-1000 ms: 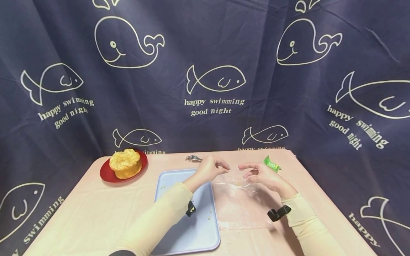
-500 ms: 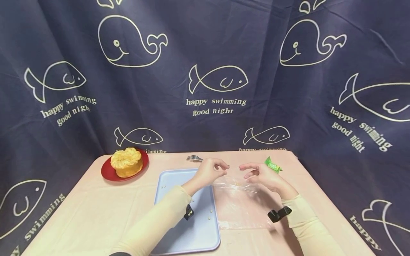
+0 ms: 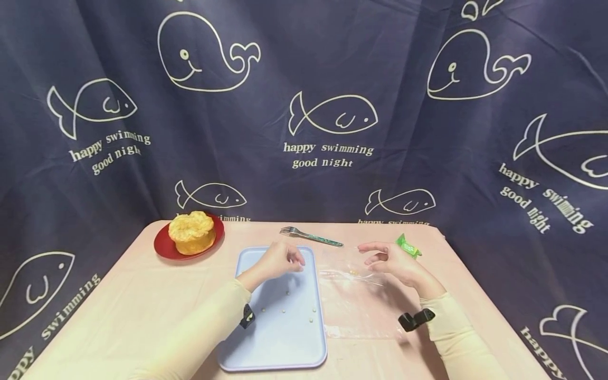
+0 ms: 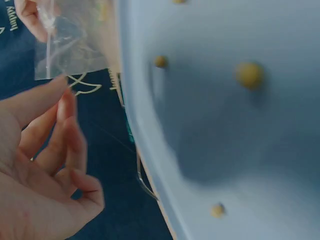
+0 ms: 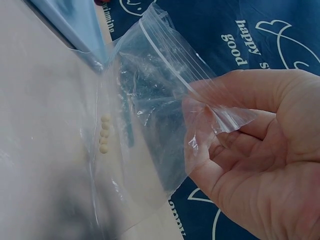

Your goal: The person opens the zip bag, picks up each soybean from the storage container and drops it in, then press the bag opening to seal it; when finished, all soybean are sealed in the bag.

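Note:
My right hand (image 3: 391, 261) pinches the top edge of a clear zip bag (image 5: 150, 85) between thumb and fingers, lifting its mouth. Several small yellowish beads (image 5: 104, 134) sit in a row inside the bag, whose lower part lies on the table. Over the far end of a light blue tray (image 3: 275, 345) is my left hand (image 3: 281, 259), fingers loosely bent. In the left wrist view its thumb tip comes right at the index fingertip, with nothing visible between them. Several loose beads (image 4: 249, 75) are spread about the tray.
A fork (image 3: 311, 237) with a patterned handle lies behind the tray. Back left, a red plate (image 3: 162, 245) bears a yellow cake-like bun (image 3: 191, 232). A green-wrapped sweet (image 3: 407, 246) lies beyond my right hand. A dark blue fish-print curtain (image 3: 266, 132) stands behind the pink-covered table.
My left hand has moved from the bag's mouth leftward and nearer, over the tray, uncovering the fork's handle. The right hand still holds the bag. The head view has shifted slightly.

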`<act>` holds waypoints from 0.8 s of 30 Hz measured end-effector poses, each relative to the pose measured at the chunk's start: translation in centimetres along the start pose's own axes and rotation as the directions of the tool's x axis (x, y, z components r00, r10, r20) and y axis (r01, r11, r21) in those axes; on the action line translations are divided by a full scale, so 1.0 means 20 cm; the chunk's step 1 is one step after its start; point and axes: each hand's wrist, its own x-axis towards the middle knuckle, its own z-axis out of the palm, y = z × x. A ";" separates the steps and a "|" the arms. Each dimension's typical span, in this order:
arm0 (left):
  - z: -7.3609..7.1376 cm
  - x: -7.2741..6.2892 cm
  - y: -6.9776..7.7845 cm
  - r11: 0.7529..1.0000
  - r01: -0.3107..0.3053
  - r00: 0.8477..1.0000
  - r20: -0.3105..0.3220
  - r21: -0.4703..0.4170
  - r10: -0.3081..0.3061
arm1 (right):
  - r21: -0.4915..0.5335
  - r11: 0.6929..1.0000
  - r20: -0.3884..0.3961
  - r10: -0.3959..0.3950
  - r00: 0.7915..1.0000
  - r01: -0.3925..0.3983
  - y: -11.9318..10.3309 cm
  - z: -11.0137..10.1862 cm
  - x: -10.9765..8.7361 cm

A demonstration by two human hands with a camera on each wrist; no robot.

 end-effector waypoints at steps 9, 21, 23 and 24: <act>0.00 -0.09 -0.06 0.993 0.047 0.978 0.197 0.105 -0.068 | 0.014 1.000 -0.017 0.028 0.999 -0.028 -0.01 0.00 -0.01; 0.05 -0.13 -0.09 0.982 0.054 0.973 0.213 0.183 -0.093 | 0.006 1.000 0.001 0.010 1.000 -0.010 0.01 0.01 0.00; 0.04 -0.12 -0.09 0.984 0.045 0.974 0.211 0.171 -0.081 | 0.005 1.000 -0.002 0.013 1.000 -0.013 0.01 0.01 0.00; 0.04 -0.12 -0.09 0.986 0.038 0.976 0.208 0.162 -0.072 | 0.004 1.000 -0.003 0.014 1.000 -0.014 0.01 0.01 0.00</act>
